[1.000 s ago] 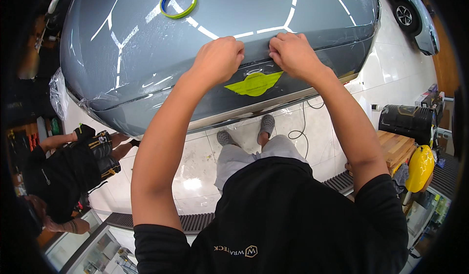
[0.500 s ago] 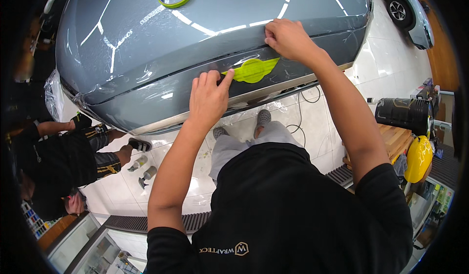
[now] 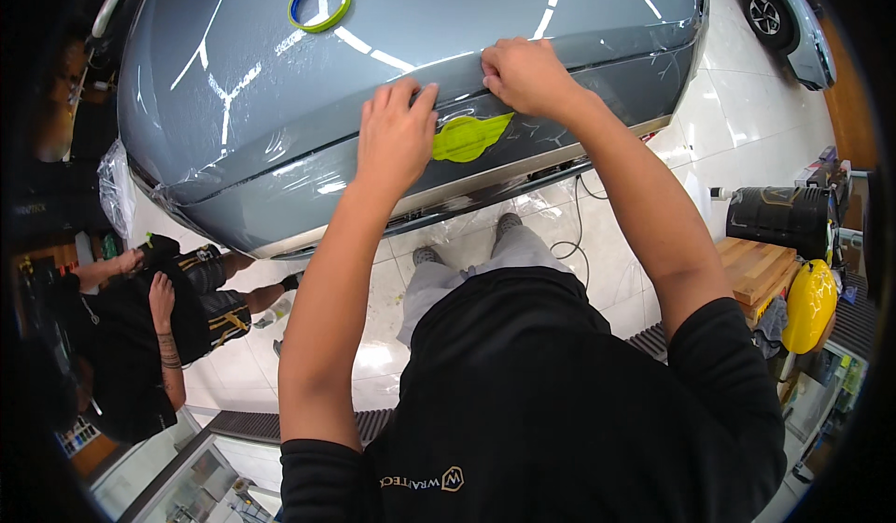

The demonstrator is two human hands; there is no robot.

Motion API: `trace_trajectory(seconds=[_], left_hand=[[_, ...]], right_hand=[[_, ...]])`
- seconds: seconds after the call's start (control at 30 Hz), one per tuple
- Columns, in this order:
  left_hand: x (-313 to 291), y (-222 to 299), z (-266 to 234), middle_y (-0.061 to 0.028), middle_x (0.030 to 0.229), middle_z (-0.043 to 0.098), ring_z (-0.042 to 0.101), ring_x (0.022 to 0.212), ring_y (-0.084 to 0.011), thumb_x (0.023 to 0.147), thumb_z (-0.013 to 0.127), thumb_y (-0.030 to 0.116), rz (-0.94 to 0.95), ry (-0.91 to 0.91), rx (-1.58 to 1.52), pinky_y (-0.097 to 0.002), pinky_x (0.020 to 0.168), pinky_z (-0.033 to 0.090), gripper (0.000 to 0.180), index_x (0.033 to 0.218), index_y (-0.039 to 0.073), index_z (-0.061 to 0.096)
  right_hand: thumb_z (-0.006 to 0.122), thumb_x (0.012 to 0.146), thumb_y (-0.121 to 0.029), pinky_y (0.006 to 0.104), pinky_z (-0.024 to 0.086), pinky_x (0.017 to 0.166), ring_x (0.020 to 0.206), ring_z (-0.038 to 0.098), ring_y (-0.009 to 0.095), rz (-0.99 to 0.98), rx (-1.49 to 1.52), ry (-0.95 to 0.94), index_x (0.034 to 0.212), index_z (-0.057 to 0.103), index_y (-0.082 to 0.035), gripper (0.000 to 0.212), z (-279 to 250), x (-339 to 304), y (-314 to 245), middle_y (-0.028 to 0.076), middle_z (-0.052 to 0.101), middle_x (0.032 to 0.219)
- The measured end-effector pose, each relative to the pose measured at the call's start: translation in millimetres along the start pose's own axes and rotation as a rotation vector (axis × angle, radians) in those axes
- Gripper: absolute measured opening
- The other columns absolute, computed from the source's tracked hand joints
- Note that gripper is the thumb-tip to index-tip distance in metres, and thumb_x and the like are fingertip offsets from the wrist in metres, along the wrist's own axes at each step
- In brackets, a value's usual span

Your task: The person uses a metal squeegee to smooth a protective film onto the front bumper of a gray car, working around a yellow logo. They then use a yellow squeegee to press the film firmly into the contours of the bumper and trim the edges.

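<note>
In front of me is a grey car panel [image 3: 271,140] with wrinkled clear film on parts of it. Yellow-green masking tape, cut in a winged shape [image 3: 469,138], sticks to the panel's lower strip. My left hand [image 3: 396,136] rests at the seam just left of the tape, thumb apart from the other fingers. Above and right of the tape, my right hand [image 3: 530,77] is closed at the panel's edge, fingers curled together; what they hold is hidden. A roll of yellow-green tape [image 3: 343,8] with a blue core lies on the panel farther up.
At the left a co-worker in black [image 3: 131,327] is close to the car's corner. Loose clear film [image 3: 114,187] hangs at that corner. To the right stand a black canister [image 3: 779,217], a wooden stack [image 3: 751,271] and a yellow glossy piece [image 3: 810,306]. A cable [image 3: 581,234] trails on the floor.
My left hand has moved up from the tape's left tip to the seam, its thumb now off the tape. My right hand has shifted slightly left. The co-worker's arm has moved.
</note>
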State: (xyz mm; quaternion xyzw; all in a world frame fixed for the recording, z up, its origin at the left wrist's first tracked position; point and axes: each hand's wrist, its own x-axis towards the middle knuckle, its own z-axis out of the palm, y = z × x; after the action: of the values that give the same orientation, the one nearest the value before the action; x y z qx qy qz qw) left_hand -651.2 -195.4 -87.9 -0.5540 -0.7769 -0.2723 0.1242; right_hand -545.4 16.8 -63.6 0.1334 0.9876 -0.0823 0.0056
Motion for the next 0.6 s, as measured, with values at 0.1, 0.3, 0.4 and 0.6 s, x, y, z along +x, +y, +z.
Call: trace_trajectory(seconds=[0.1,0.3,0.4,0.6], left_hand=[[34,6,5,-0.0146,0.103,0.066,0.061,0.1,-0.0356,0.089,0.068,0.012,-0.012,-0.108,0.003,-0.0458,0.087,0.048,0.021,0.108,0.005,0.071],[70,-7,6,-0.0173,0.096,0.067,0.063,0.095,-0.0384,0.092,0.064,0.017,-0.135,-0.479,-0.186,-0.0467,0.084,0.05,0.015,0.094,0.003,0.069],[68,-8,8,-0.0162,0.096,0.068,0.064,0.094,-0.0382,0.094,0.062,0.018,-0.127,-0.455,-0.183,-0.0481,0.084,0.051,0.016,0.094,0.005,0.071],[73,-9,5,-0.016,0.095,0.069,0.065,0.091,-0.0381,0.093,0.064,0.018,-0.143,-0.476,-0.189,-0.0478,0.082,0.051,0.015,0.093,0.005,0.072]], right_hand=[[0.061,0.094,-0.025,0.0521,0.045,0.091,0.106,0.064,0.031,-0.047,0.057,-0.011,0.103,0.069,-0.011,0.018,-3,0,4,0.01,0.069,0.106],[0.062,0.091,-0.019,0.049,0.043,0.088,0.102,0.063,0.032,-0.073,0.112,-0.076,0.091,0.065,-0.01,0.009,-13,0,12,0.01,0.069,0.099],[0.061,0.091,-0.018,0.0484,0.043,0.088,0.102,0.063,0.031,-0.071,0.053,-0.112,0.091,0.065,-0.011,0.008,-13,3,18,0.009,0.069,0.099],[0.061,0.091,-0.018,0.0481,0.042,0.088,0.102,0.063,0.029,-0.046,0.013,0.02,0.09,0.065,-0.011,0.008,-1,-3,15,0.007,0.069,0.097]])
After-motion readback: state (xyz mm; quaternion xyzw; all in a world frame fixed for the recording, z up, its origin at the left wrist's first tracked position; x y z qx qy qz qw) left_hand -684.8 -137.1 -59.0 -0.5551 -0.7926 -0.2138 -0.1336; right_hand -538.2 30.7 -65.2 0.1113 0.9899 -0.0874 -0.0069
